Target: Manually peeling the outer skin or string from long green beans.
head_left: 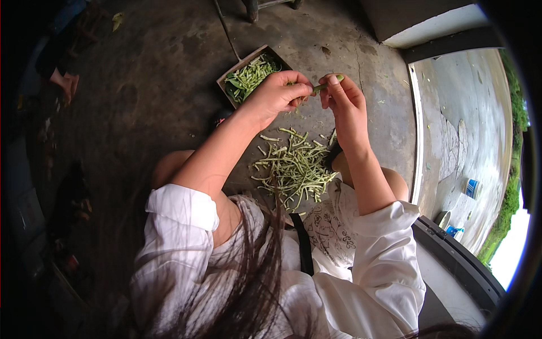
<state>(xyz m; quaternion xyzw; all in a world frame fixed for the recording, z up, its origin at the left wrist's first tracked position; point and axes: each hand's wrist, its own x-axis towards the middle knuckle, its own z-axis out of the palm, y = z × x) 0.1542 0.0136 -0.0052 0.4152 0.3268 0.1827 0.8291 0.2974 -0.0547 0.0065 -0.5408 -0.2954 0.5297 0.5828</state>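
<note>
Between my two hands stretches a short green stem piece (322, 87), pinched at both ends. My left hand (288, 91) grips its left end with thumb and fingers. The right end lies between the thumb and fingers of my right hand (345, 93), its tip showing above the thumb. Behind my left hand, a shallow dustpan-like box (220, 82) with a long thin handle holds cut green stem pieces (255, 74) and some leaves. Below my hands, on the floor between my feet, lies a loose heap of pale green stems and peeled strips (296, 165).
A wooden stool's legs (253, 10) stand at the top. Another person's bare foot (65, 84) is at the far left. On the right, a door sill (417, 135) borders wet ground outside with a blue-and-white bucket (473, 188). Small scraps dot the concrete floor (161, 76).
</note>
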